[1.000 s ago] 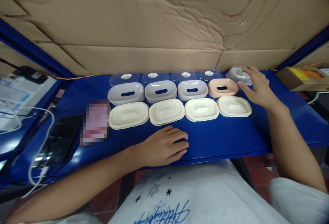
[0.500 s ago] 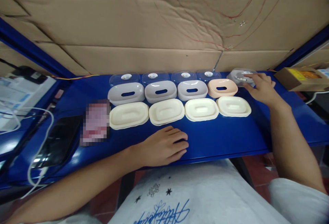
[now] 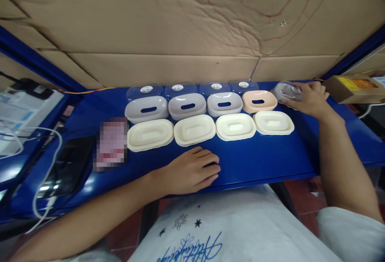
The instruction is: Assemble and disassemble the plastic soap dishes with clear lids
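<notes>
My right hand (image 3: 311,98) grips a grey box with a clear lid (image 3: 287,93) at the right end of the back row. My left hand (image 3: 195,170) rests on the blue table with slightly bent fingers apart, holding nothing. Several cream oval trays (image 3: 150,134) lie in the front row, just beyond it. Behind them stand three grey oval shells with slots (image 3: 188,111) and one peach shell (image 3: 260,107). Several clear lids with round stickers (image 3: 146,90) form the row at the back.
At the left are a blurred-out flat item (image 3: 111,143), a black device (image 3: 67,165) and a white cable (image 3: 33,198). A cardboard box (image 3: 345,89) sits at the far right. Brown cardboard (image 3: 165,25) covers the wall behind the blue table (image 3: 255,165).
My right hand has closed around the grey lidded box, which has shifted slightly to the right and turned. My left hand has stayed in place.
</notes>
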`<state>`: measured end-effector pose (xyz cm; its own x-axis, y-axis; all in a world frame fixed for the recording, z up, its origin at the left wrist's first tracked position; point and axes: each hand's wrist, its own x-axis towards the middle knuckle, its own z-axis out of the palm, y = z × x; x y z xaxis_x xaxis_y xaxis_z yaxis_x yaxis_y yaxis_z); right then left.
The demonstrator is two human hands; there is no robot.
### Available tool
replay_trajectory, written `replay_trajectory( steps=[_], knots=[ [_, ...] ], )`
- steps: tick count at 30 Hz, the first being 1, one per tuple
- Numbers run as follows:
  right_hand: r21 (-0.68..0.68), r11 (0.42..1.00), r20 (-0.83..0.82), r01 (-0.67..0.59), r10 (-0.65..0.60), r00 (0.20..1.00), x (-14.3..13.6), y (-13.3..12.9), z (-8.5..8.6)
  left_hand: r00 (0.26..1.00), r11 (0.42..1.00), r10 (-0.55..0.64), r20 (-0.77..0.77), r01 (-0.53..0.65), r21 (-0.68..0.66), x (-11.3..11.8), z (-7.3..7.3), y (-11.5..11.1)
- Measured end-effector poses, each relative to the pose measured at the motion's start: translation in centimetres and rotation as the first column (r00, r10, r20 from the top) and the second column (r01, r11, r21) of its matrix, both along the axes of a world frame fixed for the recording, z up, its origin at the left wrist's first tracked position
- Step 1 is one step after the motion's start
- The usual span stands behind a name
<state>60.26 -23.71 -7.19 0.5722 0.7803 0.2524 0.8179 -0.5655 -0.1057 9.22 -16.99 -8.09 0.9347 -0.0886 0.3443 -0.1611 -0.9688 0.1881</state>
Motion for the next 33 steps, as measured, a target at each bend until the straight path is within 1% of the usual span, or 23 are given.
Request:
replay_trajectory(
  steps=[4,8,10,14,17,19,21,25,27,29,33],
  knots=[
    [0.037,0.999,-0.064,-0.04,0.043,0.997,0.7,-0.1,-0.5,1.0,1.0,0.005,-0.008,-0.005,-0.005,0.0,0.1,0.0],
    [-0.021,1.0,-0.143,-0.014,0.01,0.99,1.0,-0.3,-0.2,1.0,1.0,0.007,-0.016,-0.007,-0.015,0.0,0.3,-0.1],
    [-0.037,0.999,-0.135,0.0,-0.006,0.991,0.8,-0.4,0.0,1.0,1.0,0.004,-0.017,-0.005,-0.02,0.1,0.3,-0.1],
    [-0.015,1.0,-0.079,-0.007,0.006,0.997,0.0,-0.2,0.1,1.0,0.998,0.014,-0.012,-0.015,-0.059,0.1,0.3,-0.1],
    [-0.004,0.998,-0.098,-0.065,0.064,0.993,-0.2,0.0,0.0,1.0,0.997,0.016,-0.021,-0.018,-0.075,0.1,0.3,-0.1],
    [0.017,0.996,-0.112,-0.086,0.087,0.99,-0.2,-0.1,0.0,1.0,0.995,0.01,-0.019,-0.012,-0.099,0.1,0.3,-0.1],
    [0.049,0.996,-0.112,-0.074,0.079,0.991,-0.3,-0.2,0.2,1.0,0.989,0.005,-0.01,-0.006,-0.148,0.0,0.4,-0.1],
    [0.139,0.988,-0.06,-0.062,0.071,0.996,-0.8,-0.6,0.6,1.0,0.966,0.005,0.0,-0.005,-0.259,0.0,0.5,-0.1],
    [0.171,0.983,-0.036,-0.063,0.07,0.997,-1.0,-0.7,0.7,1.0,0.957,0.005,0.004,-0.004,-0.289,-0.1,0.5,-0.1],
    [0.16,0.985,-0.039,-0.066,0.073,0.997,-1.1,-0.6,0.6,1.0,0.955,0.006,0.005,-0.004,-0.297,-0.1,0.4,-0.1],
    [0.075,0.996,-0.076,-0.053,0.058,0.995,-0.8,-0.4,0.2,1.0,0.956,0.0,0.001,0.001,-0.294,-0.1,0.4,-0.1]
  ],
)
